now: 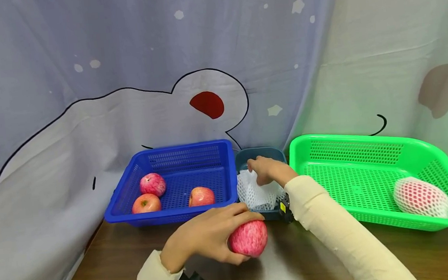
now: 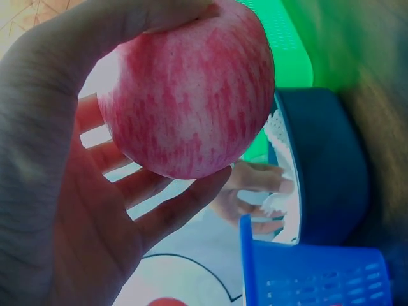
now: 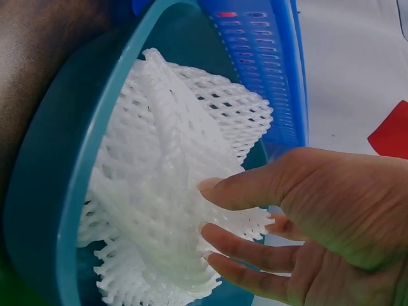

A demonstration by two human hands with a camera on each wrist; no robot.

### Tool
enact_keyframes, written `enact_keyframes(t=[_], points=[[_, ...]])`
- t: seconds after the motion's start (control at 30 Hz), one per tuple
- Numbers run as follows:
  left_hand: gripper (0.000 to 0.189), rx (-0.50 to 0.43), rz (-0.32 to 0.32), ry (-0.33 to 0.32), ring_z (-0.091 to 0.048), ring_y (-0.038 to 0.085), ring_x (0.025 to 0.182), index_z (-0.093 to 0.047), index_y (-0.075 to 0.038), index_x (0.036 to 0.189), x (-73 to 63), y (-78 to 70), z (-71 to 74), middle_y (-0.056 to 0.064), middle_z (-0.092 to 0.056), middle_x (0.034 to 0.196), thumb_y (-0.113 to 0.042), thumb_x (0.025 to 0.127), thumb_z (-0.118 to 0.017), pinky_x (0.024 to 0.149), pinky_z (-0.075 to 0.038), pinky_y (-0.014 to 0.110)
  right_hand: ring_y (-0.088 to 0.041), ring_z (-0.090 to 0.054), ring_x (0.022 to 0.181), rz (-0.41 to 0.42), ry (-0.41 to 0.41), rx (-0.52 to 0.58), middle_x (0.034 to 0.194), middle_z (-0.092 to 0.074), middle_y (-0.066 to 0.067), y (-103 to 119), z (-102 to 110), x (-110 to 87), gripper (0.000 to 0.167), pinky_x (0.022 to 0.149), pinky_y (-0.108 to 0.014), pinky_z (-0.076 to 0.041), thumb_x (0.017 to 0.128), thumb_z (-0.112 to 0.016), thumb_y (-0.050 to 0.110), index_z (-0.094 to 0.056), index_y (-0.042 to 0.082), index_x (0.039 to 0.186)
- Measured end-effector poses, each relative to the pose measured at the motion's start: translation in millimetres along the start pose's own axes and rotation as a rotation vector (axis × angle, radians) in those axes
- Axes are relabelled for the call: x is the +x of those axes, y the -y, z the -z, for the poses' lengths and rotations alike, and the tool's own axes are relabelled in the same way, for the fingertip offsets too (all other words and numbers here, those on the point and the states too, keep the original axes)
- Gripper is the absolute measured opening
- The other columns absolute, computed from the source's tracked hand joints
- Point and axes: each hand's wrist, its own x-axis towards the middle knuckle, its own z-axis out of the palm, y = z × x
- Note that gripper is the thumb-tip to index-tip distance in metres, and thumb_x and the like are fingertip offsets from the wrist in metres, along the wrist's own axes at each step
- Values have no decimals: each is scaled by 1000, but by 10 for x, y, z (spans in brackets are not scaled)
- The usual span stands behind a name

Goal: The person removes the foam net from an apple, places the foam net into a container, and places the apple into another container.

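Note:
My left hand (image 1: 216, 233) grips a red streaked apple (image 1: 249, 239) above the table, in front of the blue basket. In the left wrist view the thumb lies over the apple (image 2: 191, 95) and the fingers stretch along its other side. My right hand (image 1: 268, 170) is over the small teal tub (image 1: 259, 153), which holds white foam fruit nets (image 1: 254, 190). Seen from the right wrist, its thumb and fingers are spread apart close to the nets (image 3: 172, 166); whether the fingertips touch them is hard to tell.
A blue basket (image 1: 185, 152) at the left holds two apples (image 1: 152, 185) near its left side and another apple (image 1: 201, 196) at the front. A green basket (image 1: 352, 140) stands at the right with one netted apple (image 1: 421, 197) inside. Behind hangs a patterned curtain (image 1: 119, 42).

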Motion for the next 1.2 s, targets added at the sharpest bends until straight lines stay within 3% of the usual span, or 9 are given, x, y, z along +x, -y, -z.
enact_keyframes(t=[0.3, 0.53, 0.63, 0.73, 0.83, 0.97, 1.07, 1.2], points=[[75, 3, -2, -10, -58, 7, 103, -52, -23, 139, -15, 9, 72, -5, -57, 120, -45, 73, -82, 87, -52, 19, -29, -56, 102, 1, -5, 20, 146, -41, -23, -5, -30, 9, 51, 80, -39, -48, 90, -62, 4, -48, 11, 138], [76, 15, -19, -18, -58, 7, 103, -52, -22, 138, -20, 12, 78, -5, -58, 120, -45, 73, -82, 86, -53, 19, -31, -54, 119, 6, -12, 44, 152, -37, -21, -25, -24, 3, 54, 96, -47, -50, 91, -61, 5, -45, 12, 142], [76, 17, -16, -8, -58, 7, 105, -51, -22, 139, -27, 5, 97, -4, -57, 123, -46, 74, -81, 87, -53, 19, -30, -53, 120, 5, -21, 51, 151, -38, -19, -36, -24, -3, 55, 97, -48, -49, 91, -61, 6, -44, 14, 142], [76, 22, -16, -3, -58, 8, 106, -50, -21, 140, -31, 5, 124, -3, -57, 123, -44, 74, -81, 88, -54, 20, -28, -57, 103, 4, -34, 73, 148, -38, -19, -38, -28, 4, 55, 81, -40, -51, 90, -61, 4, -43, 14, 141], [77, 30, -16, -2, -58, 9, 106, -49, -20, 141, -32, 10, 151, -2, -57, 123, -42, 74, -82, 88, -54, 21, -23, -56, 77, -4, -47, 106, 144, -34, -21, -40, -44, 29, 56, 61, -30, -44, 89, -61, 2, -40, 13, 139], [79, 43, -17, 1, -58, 10, 107, -47, -20, 143, -26, 18, 179, -1, -56, 125, -40, 75, -81, 89, -54, 22, -21, -50, 59, -25, -68, 117, 147, -25, -25, -36, -59, 47, 59, 52, -28, -36, 89, -61, 1, -31, 10, 138], [79, 56, -17, 4, -58, 10, 108, -46, -20, 144, -22, 17, 195, -1, -56, 127, -39, 75, -79, 89, -54, 23, -25, -56, 67, -21, -78, 92, 148, -26, -27, -31, -54, 22, 60, 58, -32, -40, 90, -62, 3, -26, 7, 138], [78, 71, -7, 9, -57, 10, 109, -45, -21, 144, -23, 13, 223, -1, -55, 127, -38, 76, -78, 90, -54, 24, -29, -61, 98, 6, -89, 52, 139, -43, -22, -21, -29, -28, 49, 78, -44, -50, 91, -63, 8, -37, 6, 133]])
